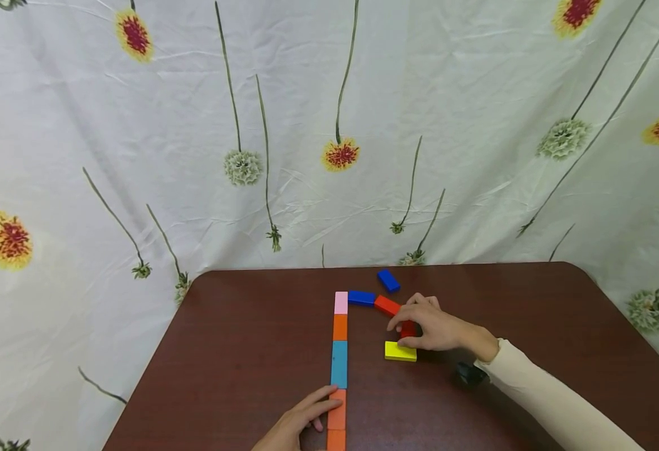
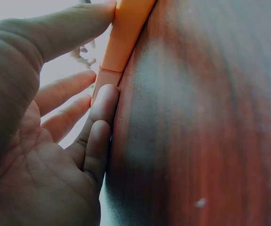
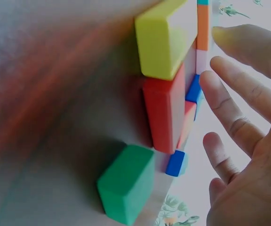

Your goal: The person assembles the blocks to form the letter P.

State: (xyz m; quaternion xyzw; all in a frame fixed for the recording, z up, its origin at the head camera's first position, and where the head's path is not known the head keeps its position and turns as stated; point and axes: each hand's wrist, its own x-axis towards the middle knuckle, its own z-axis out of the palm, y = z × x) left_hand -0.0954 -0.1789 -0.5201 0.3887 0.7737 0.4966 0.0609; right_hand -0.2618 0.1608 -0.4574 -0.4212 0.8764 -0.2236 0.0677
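A straight row of blocks runs up the table: a pink block [image 1: 341,302], an orange block [image 1: 340,327], a light blue block [image 1: 339,363] and further orange blocks [image 1: 337,410]. My left hand [image 1: 302,418] lies along the row's left side, its extended fingers touching the orange blocks. From the pink end, a blue block [image 1: 361,298], a red block [image 1: 387,305] and a second red block [image 3: 166,113] curve round to a yellow block [image 1: 400,351]. My right hand [image 1: 433,326] hovers over the yellow and second red blocks, fingers loosely bent, holding nothing.
A loose blue block [image 1: 388,280] lies beyond the curve. In the right wrist view a green block [image 3: 126,183] stands near the red one; my hand hides it from the head view. A flowered white cloth [image 1: 307,207] hangs behind the brown table [image 1: 239,351].
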